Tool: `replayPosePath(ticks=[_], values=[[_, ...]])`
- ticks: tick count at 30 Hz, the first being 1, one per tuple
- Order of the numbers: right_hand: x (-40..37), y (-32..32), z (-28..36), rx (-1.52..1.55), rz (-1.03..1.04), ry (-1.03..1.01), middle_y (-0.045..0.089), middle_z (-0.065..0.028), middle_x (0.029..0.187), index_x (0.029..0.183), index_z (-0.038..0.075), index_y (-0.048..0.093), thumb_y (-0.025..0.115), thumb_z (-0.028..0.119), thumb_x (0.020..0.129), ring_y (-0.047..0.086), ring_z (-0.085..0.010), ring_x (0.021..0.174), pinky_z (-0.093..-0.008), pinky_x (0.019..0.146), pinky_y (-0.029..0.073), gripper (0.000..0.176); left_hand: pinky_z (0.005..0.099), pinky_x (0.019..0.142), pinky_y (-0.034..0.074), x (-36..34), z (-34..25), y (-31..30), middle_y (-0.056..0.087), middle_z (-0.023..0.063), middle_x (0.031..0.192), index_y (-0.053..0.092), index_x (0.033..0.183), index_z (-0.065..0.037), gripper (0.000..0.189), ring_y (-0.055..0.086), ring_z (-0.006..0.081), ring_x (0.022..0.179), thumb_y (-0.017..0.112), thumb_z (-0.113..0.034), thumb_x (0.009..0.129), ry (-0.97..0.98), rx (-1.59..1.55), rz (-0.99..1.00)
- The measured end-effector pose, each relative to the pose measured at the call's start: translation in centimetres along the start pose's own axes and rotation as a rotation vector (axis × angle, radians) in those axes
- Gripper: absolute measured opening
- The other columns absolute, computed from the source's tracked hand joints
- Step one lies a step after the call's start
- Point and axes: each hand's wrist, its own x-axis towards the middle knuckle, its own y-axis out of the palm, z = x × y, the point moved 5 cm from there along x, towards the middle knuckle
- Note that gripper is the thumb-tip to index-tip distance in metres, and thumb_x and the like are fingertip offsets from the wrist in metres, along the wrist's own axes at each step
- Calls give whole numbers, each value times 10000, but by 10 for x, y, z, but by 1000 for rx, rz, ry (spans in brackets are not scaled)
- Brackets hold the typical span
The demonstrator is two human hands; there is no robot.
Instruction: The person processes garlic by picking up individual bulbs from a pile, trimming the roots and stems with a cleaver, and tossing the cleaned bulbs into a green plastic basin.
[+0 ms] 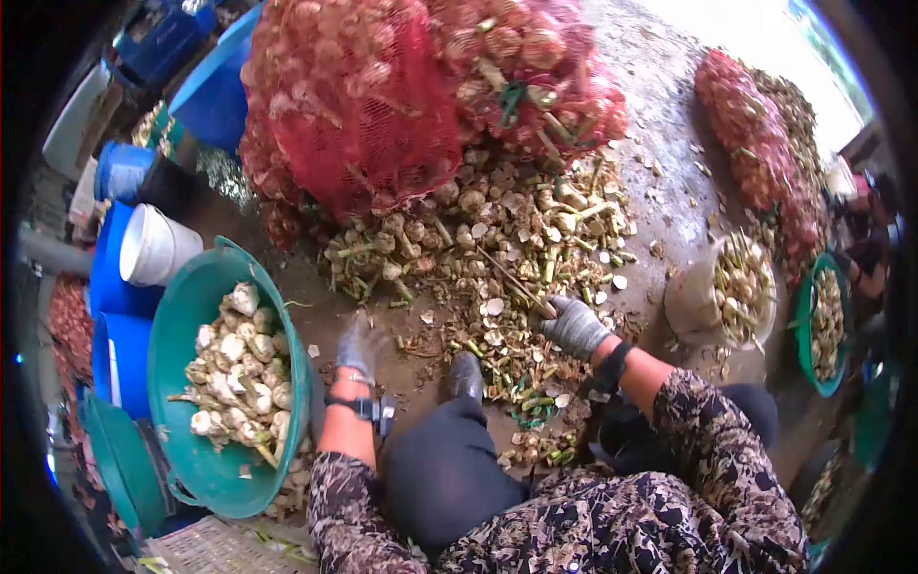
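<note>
My left hand [358,346], in a grey glove, hangs over the floor to the right of a green basin [304,359]; its fingers are smeared by motion. My gloved right hand [577,327] is closed around the end of a knife [509,275] with a long, thin, dark blade, which points up and left over the pile. Garlic bulbs [390,247] with cut stems and loose peel lie heaped on the floor in front of me. Inside the green basin are several trimmed garlic bulbs [234,354].
Large red mesh sacks [373,124] of garlic stand behind the pile. To the right are a white bucket [690,301] of stems, another red sack [751,143] and a green basin [803,330] beside another person. Blue tubs [129,359] and a white pail [158,247] line the left.
</note>
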Motion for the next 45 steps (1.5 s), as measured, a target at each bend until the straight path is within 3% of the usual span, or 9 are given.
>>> replayPosePath(ticks=[4, 12, 15, 19, 21, 28, 32, 36, 45], values=[[37, 16, -19, -66, 71, 49, 677, -191, 849, 1048, 57, 619, 683, 288, 823, 660, -341, 782, -407, 707, 514, 329, 474, 953, 477, 93, -4, 14, 497, 90, 1407, 498, 1377, -109, 454, 551, 325, 1175, 553, -310, 973, 79, -69, -338], [90, 32, -6, -25, 92, 38, 675, -210, 916, 1107, 51, 609, 669, 396, 865, 655, -387, 880, -431, 750, 507, 425, 374, 941, 464, 190, -26, 39, 616, 187, 1235, 558, 1249, 64, 492, 584, 268, 1092, 591, -317, 940, 510, 352, -351], [95, 26, 15, -81, 139, 97, 673, -190, 875, 1076, 65, 615, 682, 399, 866, 647, -372, 804, -425, 720, 503, 400, 379, 965, 449, 195, -7, 33, 605, 207, 1234, 510, 1313, 51, 527, 582, 302, 1094, 560, -335, 956, 314, 574, -513], [93, 27, 24, -88, 120, -68, 648, -199, 856, 1027, 65, 615, 697, 379, 857, 628, -398, 803, -431, 711, 500, 367, 376, 971, 470, 114, -13, 50, 594, 94, 1222, 482, 1312, -26, 488, 575, 225, 1048, 609, -332, 954, 502, 505, -186], [85, 23, 41, -139, 158, -98, 656, -189, 868, 1039, 78, 619, 689, 418, 850, 637, -389, 807, -438, 706, 508, 395, 406, 992, 473, 50, -5, 117, 580, 87, 1221, 490, 1300, -60, 520, 574, 247, 1086, 571, -441, 955, -37, -494, 484], [49, 25, 73, -381, 242, -349, 631, -147, 789, 996, 113, 596, 716, 253, 768, 640, -374, 750, -448, 649, 500, 293, 326, 913, 503, 26, 102, 101, 620, 53, 1129, 583, 1176, -59, 379, 600, 192, 1008, 532, -380, 980, -72, 15, 630], [36, 16, 71, -352, 255, -306, 639, -149, 771, 933, 135, 608, 709, 270, 777, 640, -385, 746, -439, 643, 509, 230, 327, 859, 507, -2, 102, 117, 629, 62, 1112, 575, 1205, -35, 313, 613, 173, 963, 551, -247, 976, 475, 1042, 816], [34, -9, -25, -521, 266, 198, 673, -173, 842, 1029, 127, 637, 665, 395, 840, 657, -368, 802, -448, 709, 512, 329, 335, 933, 495, -64, 45, 163, 653, 94, 1116, 571, 1210, -21, 333, 607, 177, 1053, 652, -177, 927, -233, 383, 757], [-3, 4, 56, 139, 33, -3, 673, -43, 836, 1190, 46, 605, 766, 423, 819, 618, -143, 741, -312, 695, 518, 553, 365, 881, 505, -101, 31, 227, 645, 130, 1097, 537, 1286, -51, 484, 619, 251, 1027, 653, -189, 837, 264, 1202, 1140]])
